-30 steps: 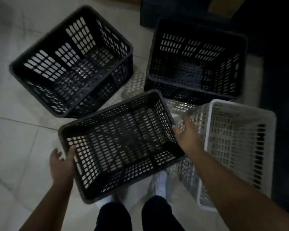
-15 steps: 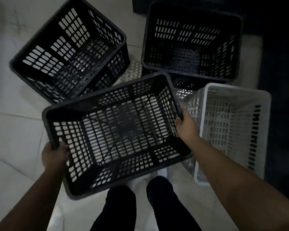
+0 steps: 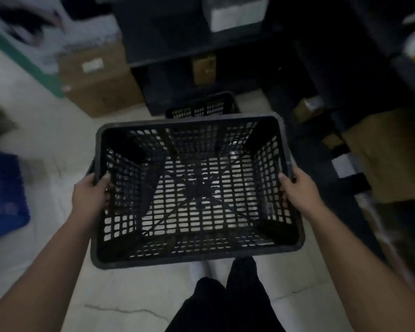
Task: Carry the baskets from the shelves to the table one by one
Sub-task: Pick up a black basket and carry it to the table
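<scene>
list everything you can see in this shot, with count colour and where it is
held basket: 1, black, centre, lifted above the floor
second basket: 1, black, on the floor behind the held one
cardboard boxes: at least 2, brown, upper left and right edge
crate: 1, blue, left edge, blurred
shelving: dark, across the top
floor: pale tiles
left hand: gripping the basket's left rim
right hand: gripping the right rim
legs: dark trousers, bottom centre

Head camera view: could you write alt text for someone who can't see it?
Seen from above, a person's left hand and right hand hold an empty black slatted basket by its side rims above a pale tiled floor. Cardboard boxes, dark shelving and another black basket lie ahead, blurred.
</scene>
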Motion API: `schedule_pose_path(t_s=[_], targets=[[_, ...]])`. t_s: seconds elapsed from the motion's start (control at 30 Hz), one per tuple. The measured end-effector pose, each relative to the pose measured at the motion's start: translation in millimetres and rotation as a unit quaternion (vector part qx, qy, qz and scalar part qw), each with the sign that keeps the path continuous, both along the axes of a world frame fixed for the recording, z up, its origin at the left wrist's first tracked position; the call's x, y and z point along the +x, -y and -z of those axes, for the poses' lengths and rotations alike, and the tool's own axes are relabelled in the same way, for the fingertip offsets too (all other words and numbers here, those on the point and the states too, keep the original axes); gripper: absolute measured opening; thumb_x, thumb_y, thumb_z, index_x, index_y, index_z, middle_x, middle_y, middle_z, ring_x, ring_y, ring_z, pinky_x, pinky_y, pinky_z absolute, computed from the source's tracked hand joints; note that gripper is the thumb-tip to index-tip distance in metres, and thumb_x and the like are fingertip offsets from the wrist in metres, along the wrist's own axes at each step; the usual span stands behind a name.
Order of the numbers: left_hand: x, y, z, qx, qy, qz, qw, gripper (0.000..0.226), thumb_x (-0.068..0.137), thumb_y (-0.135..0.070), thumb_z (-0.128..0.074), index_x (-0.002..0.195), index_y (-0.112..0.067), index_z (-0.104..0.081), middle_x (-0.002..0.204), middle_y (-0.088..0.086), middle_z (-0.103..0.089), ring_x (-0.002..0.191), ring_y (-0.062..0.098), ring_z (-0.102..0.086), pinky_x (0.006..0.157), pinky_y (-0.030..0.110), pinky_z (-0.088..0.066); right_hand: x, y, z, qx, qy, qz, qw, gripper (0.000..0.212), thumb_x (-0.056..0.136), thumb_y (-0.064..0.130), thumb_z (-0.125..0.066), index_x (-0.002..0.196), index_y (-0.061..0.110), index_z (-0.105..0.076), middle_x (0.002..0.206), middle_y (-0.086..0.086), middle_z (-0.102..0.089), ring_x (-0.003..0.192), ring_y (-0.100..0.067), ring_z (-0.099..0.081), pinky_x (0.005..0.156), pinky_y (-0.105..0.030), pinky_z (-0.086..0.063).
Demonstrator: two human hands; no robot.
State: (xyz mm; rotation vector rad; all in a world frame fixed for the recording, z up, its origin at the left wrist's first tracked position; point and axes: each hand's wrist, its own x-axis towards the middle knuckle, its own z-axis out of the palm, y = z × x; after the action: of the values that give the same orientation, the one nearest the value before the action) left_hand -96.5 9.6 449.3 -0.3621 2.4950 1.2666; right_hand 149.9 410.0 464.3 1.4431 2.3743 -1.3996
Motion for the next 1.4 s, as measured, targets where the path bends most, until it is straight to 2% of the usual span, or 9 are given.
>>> schedule_pose_path(t_s=[0.17, 0.23, 0.33, 0.47, 0.63, 0.77, 0.93, 1.1, 1.4], targets=[[11.8, -74.3, -87.7, 0.039, -0.012, 0.126, 0.991, 0.027, 0.085, -0.044, -0.062, 0.078, -0.017, -0.065, 0.064, 0.006, -0.059, 0.048, 0.022, -0.046, 0.054, 0.034, -0.042, 125.0, 8.1, -77.5, 0.035, -0.032, 0.132, 0.99, 0.015, 0.1, 0.03, -0.05, 0.099, 0.019, -0.06, 0.084, -0.008, -0.067, 0.072, -0.026, -0.064, 0.055, -0.03, -0.044], [39.0, -112.5, -120.8, 0.062, -0.019, 0.181, 0.981, 0.022, 0.092, -0.033, -0.059, 0.081, -0.015, -0.064, 0.061, 0.003, -0.057, 0.045, 0.02, -0.045, 0.049, 0.027, -0.039, 179.6, 16.3, -99.6, 0.05, -0.039, 0.181, 0.981, 0.018, 0.1, 0.031, -0.049, 0.098, 0.017, -0.06, 0.087, -0.007, -0.068, 0.077, -0.027, -0.065, 0.059, -0.031, -0.046], [90.3, -166.5, -156.7, 0.086, -0.021, 0.259, 0.962, 0.021, 0.096, -0.026, -0.058, 0.08, -0.012, -0.061, 0.054, 0.001, -0.052, 0.033, 0.011, -0.04, 0.04, 0.019, -0.032, 266.7, 37.1, -131.0, 0.077, -0.055, 0.253, 0.963, 0.018, 0.101, 0.03, -0.047, 0.107, 0.018, -0.059, 0.093, 0.0, -0.064, 0.08, -0.019, -0.061, 0.055, -0.02, -0.039], [180.1, -227.4, -190.2, 0.102, -0.032, 0.365, 0.925, 0.018, 0.096, -0.022, -0.059, 0.096, -0.006, -0.067, 0.072, 0.006, -0.058, 0.046, 0.014, -0.046, 0.038, 0.019, -0.034, 389.6, 77.8, -156.9, 0.085, -0.054, 0.354, 0.93, 0.024, 0.102, 0.031, -0.045, 0.11, 0.013, -0.059, 0.088, -0.009, -0.068, 0.059, -0.017, -0.062, 0.038, -0.014, -0.037], [333.5, -289.4, -208.1, 0.096, -0.019, 0.497, 0.862, 0.009, 0.096, -0.013, -0.058, 0.095, -0.01, -0.066, 0.072, 0.008, -0.057, 0.036, 0.004, -0.048, 0.036, 0.015, -0.037, 548.0, 157.4, -178.0, 0.087, -0.045, 0.489, 0.867, 0.016, 0.102, 0.03, -0.046, 0.096, 0.02, -0.057, 0.072, -0.006, -0.065, 0.054, -0.018, -0.063, 0.04, -0.02, -0.044], [471.0, -327.5, -205.4, 0.079, 0.011, 0.601, 0.795, 0.017, 0.089, -0.011, -0.065, 0.104, -0.009, -0.07, 0.069, 0.01, -0.058, 0.055, 0.022, -0.049, 0.055, 0.028, -0.04, 664.5, 238.2, -181.6, 0.07, -0.058, 0.611, 0.787, 0.017, 0.101, 0.032, -0.047, 0.095, 0.019, -0.057, 0.07, -0.014, -0.066, 0.051, -0.023, -0.063, 0.039, -0.028, -0.048], [663.7, -357.4, -190.6, 0.068, 0.04, 0.721, 0.688, 0.014, 0.09, -0.018, -0.065, 0.102, -0.018, -0.071, 0.081, 0.009, -0.068, 0.062, 0.021, -0.055, 0.054, 0.033, -0.043, 776.9, 338.7, -165.8, 0.08, -0.02, 0.741, 0.667, 0.02, 0.1, 0.032, -0.047, 0.097, 0.015, -0.058, 0.07, -0.013, -0.068, 0.051, -0.025, -0.064, 0.038, -0.025, -0.046], [847.3, -364.5, -174.4, 0.049, 0.065, 0.825, 0.559, 0.011, 0.091, -0.019, -0.066, 0.101, -0.018, -0.071, 0.072, 0.009, -0.062, 0.062, 0.024, -0.055, 0.053, 0.035, -0.044, 845.7, 431.2, -136.2, 0.065, -0.014, 0.84, 0.539, 0.022, 0.094, 0.046, -0.045, 0.1, 0.03, -0.059, 0.078, -0.002, -0.07, 0.07, -0.028, -0.067, 0.069, -0.049, -0.058], [1135.4, -328.7, -165.3, 0.027, 0.109, 0.935, 0.335, 0.013, 0.091, -0.01, -0.063, 0.101, -0.009, -0.071, 0.074, 0.009, -0.066, 0.061, 0.022, -0.056, 0.055, 0.029, -0.045, 921.0, 522.0, -145.8, 0.078, 0.044, 0.939, 0.333, 0.012, 0.098, 0.029, -0.049, 0.093, 0.031, -0.059, 0.084, 0.0, -0.067, 0.083, -0.03, -0.064, 0.072, -0.039, -0.047]])
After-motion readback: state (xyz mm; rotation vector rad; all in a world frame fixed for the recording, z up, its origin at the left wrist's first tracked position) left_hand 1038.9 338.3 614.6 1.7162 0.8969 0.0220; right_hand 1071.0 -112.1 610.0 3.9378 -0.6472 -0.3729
